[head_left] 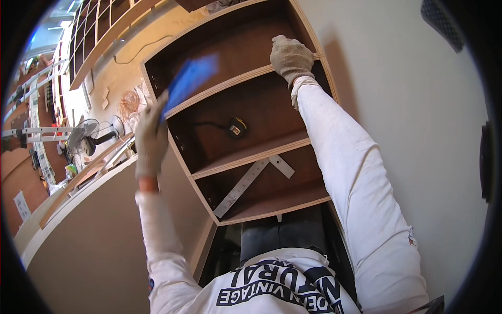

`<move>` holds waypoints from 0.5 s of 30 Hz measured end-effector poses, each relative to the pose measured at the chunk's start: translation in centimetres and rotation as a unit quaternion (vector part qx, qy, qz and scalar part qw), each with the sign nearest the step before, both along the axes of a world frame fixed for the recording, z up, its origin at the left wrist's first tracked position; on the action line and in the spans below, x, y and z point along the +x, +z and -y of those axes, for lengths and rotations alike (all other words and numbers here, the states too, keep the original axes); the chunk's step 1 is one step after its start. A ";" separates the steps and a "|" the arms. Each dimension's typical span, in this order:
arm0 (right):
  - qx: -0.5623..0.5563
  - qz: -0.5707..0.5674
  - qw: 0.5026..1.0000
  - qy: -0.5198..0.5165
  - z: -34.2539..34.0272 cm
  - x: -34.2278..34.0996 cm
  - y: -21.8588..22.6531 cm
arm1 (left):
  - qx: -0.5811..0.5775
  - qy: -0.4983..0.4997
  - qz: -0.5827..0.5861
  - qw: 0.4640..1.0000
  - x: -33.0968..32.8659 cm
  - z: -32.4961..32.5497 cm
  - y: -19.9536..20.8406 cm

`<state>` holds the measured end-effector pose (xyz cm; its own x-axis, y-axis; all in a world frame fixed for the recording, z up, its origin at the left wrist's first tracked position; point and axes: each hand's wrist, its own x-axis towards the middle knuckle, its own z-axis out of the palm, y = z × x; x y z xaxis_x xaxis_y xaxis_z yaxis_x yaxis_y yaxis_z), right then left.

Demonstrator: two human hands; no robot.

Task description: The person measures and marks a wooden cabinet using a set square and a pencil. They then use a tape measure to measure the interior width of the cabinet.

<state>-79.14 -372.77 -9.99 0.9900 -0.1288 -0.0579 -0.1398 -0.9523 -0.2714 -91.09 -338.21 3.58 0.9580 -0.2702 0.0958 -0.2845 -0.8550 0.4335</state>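
My left hand [151, 137], in a pale knit work glove and smeared by motion, is closed on a blue flat piece [191, 79] whose kind I cannot make out. That piece passes over the left part of a wooden cabinet's upper divider [230, 85]. My right hand [292, 57], gloved too, makes a fist at the right end of the same divider; its palm side is hidden. In the middle compartment lies a black and yellow tape measure [237, 127]. A metal carpenter's square [246, 187] rests across the nearest compartment.
A grey wall [413, 131] runs along the cabinet's right side. Beyond the left side stand a fan [86, 140], a pile of reddish wire [129, 103] and wooden strips [89, 175]. Farther off is a wooden grid frame [99, 31]. A brown panel [120, 230] lies near my left arm.
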 end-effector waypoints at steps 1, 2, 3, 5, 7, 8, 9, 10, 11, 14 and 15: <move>-0.001 -0.009 1.000 0.001 -0.1 0.0 0.0 | 0.020 -0.067 0.073 0.995 -3.5 -0.6 0.8; -0.009 -0.020 1.000 -0.003 -0.2 0.0 -0.1 | 0.014 -0.045 0.014 0.999 -7.4 -0.2 1.7; -0.001 -0.018 1.000 -0.001 -0.3 0.0 0.2 | -0.056 0.061 -0.215 0.973 -12.4 -2.3 0.5; 0.013 -0.014 1.000 0.005 -0.3 -0.1 0.4 | 0.048 -0.049 -0.146 0.987 -17.7 2.7 2.1; 0.009 -0.023 1.000 0.004 -0.4 -0.2 0.7 | 0.165 -0.104 -0.244 0.950 -22.2 7.0 1.8; 0.011 -0.028 1.000 0.009 -0.8 -0.1 1.0 | 0.146 -0.100 -0.218 0.960 -24.4 9.0 0.9; 0.010 -0.034 0.999 0.006 -0.8 0.1 1.2 | 0.126 -0.103 -0.191 0.968 -25.4 10.7 -0.1; 0.008 -0.034 0.999 -0.004 -0.3 0.2 1.1 | 0.134 -0.120 -0.230 0.956 -24.9 12.2 -1.0; 0.009 -0.034 0.999 -0.004 -0.5 0.3 1.0 | 0.142 -0.127 -0.270 0.944 -24.7 13.6 -1.7; 0.003 -0.021 1.000 0.005 -0.5 -0.1 1.0 | 0.154 -0.047 -0.282 0.946 -25.6 16.0 -5.7; 0.001 -0.018 1.000 0.007 -0.5 -0.2 0.8 | 0.153 -0.025 -0.289 0.945 -25.4 16.4 -6.6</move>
<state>-79.30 -372.32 -9.16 0.9888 -0.1156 -0.0947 -0.1372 -0.9535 -0.2684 -116.48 -354.60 -3.00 0.8117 -0.2471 -0.5292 -0.1195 -0.9572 0.2635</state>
